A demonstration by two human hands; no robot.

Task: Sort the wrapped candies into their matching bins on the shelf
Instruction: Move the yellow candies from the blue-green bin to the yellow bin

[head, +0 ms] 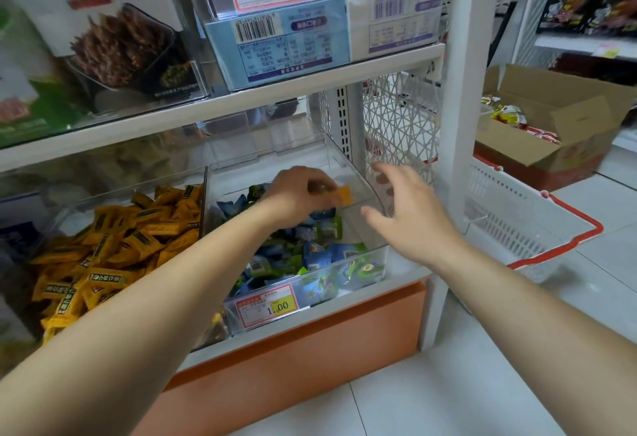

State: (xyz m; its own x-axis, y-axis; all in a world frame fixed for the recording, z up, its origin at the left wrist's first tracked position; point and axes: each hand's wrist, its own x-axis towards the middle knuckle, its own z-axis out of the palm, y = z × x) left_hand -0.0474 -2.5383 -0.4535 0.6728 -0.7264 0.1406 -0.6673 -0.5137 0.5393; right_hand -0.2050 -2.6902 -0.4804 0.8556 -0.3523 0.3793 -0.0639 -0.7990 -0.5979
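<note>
Left hand (300,190): grip pinched on single yellow candy (344,195), held over bin (355,173) of blue and green candies (310,246). Wrong bin for it, I judge. Matching heap of yellow candies (131,239) lies in next bin to left. Right hand (410,215): grip spread wide, holding nothing, just beside bin's right wall. Candy looks light, wrapper probably crinkly and slick. Best pinched across flat middle, not loose wrapper end.

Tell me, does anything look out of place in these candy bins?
Yes. The left hand pinches a yellow-orange candy above the clear bin of blue and green candies; its colour matches the yellow candies heaped further left instead.
</note>
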